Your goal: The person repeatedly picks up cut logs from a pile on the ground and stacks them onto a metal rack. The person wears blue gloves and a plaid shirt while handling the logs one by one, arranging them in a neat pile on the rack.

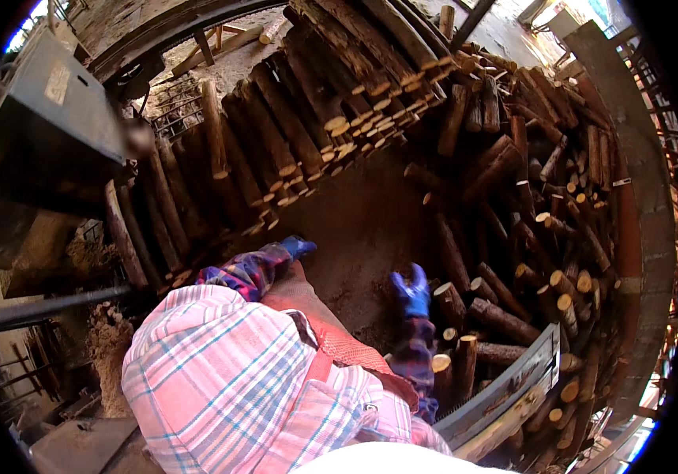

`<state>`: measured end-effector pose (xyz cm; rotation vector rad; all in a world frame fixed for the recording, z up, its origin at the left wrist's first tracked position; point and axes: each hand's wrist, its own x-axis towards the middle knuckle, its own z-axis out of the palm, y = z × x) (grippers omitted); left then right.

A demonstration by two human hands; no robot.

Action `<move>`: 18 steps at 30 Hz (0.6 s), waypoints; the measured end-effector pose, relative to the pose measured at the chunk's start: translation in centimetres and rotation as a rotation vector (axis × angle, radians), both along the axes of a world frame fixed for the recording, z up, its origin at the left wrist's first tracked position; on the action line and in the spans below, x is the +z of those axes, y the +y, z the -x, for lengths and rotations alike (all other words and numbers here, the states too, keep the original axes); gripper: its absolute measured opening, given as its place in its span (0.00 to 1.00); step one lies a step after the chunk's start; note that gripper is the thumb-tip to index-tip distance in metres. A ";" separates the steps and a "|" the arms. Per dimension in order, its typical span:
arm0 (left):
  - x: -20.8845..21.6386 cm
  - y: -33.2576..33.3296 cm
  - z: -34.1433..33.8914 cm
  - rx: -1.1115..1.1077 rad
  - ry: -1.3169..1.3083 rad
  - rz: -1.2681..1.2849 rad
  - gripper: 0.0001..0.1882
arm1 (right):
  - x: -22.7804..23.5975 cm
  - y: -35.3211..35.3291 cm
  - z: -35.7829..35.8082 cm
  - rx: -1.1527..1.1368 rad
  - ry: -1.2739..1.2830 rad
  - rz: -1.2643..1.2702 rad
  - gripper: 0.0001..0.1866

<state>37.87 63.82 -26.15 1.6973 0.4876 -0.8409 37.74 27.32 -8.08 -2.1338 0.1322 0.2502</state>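
Note:
Both my hands wear blue gloves and stretch forward over the dark brown ground point(354, 213). My left hand point(298, 246) has its fingers extended, with nothing visible in it; it is nearest to the cut ends of the stacked logs point(279, 150). My right hand point(413, 291) is open, thumb and fingers spread apart, and holds nothing. Just to its right lies a thick log point(450, 303), at the edge of a jumbled heap of cut logs point(512, 245). A gap seems to separate that hand from the log. Dark plaid sleeves cover both forearms.
A grey metal box point(62, 103) stands at the far left, above a dark bar point(46, 308). At the lower right, a long metal-faced beam point(505, 391) crosses the log heap. A low curved wall point(631, 213) bounds the heap on the right.

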 end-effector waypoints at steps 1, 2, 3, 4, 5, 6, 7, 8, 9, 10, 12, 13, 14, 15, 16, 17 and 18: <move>-0.4 0.9 -1.4 0.034 0.030 0.048 0.22 | -0.1 4.0 -3.3 0.155 -0.069 0.195 0.39; -0.8 1.5 -2.8 0.056 0.057 0.110 0.22 | 0.0 7.5 -6.6 0.332 -0.119 0.407 0.42; -0.9 3.9 -4.2 0.074 0.092 0.315 0.24 | 0.7 10.5 -9.7 0.263 0.011 0.062 0.41; -0.9 5.6 -5.4 0.189 0.150 0.460 0.23 | 1.4 13.2 -13.6 0.147 0.227 -0.210 0.41; -0.7 7.7 -6.8 0.313 0.201 0.599 0.23 | 2.2 15.5 -17.5 0.114 0.230 -0.383 0.39; -0.5 9.9 -8.2 0.466 0.269 0.692 0.23 | 2.7 17.8 -21.6 0.098 0.275 -0.519 0.38; -0.1 12.0 -10.4 0.321 0.191 1.126 0.24 | 3.3 19.7 -26.4 0.086 0.337 -0.642 0.34; 0.5 14.0 -11.9 0.425 0.175 0.966 0.24 | 3.8 21.4 -30.9 0.101 0.426 -0.761 0.31; 1.2 15.4 -13.7 0.442 0.116 0.687 0.25 | 3.9 23.2 -34.5 0.010 0.422 -0.829 0.29; 2.1 16.8 -15.5 0.530 0.135 0.622 0.26 | 3.8 24.8 -37.8 -0.096 0.404 -0.888 0.27; 4.5 19.0 -19.2 0.563 0.046 0.638 0.27 | 3.4 27.5 -42.6 -0.078 0.326 -0.749 0.29; 5.9 19.7 -21.0 0.571 -0.041 0.759 0.27 | 3.1 28.3 -44.3 -0.038 0.256 -0.681 0.28; 7.5 20.2 -22.8 0.551 -0.134 0.915 0.27 | 2.9 28.9 -45.8 -0.113 0.299 -0.714 0.28; 9.1 20.4 -24.6 0.694 -0.076 0.873 0.26 | 2.6 29.3 -46.5 -0.126 0.296 -0.714 0.27; 10.8 20.3 -26.7 0.692 -0.081 0.848 0.25 | 2.2 29.7 -46.6 -0.125 0.272 -0.810 0.27; 12.4 19.9 -28.8 0.724 -0.099 0.731 0.24 | 1.9 30.1 -46.0 -0.144 0.308 -0.739 0.27; 14.0 19.6 -31.0 0.812 -0.076 0.734 0.23 | 1.4 30.3 -44.9 -0.147 0.324 -0.752 0.27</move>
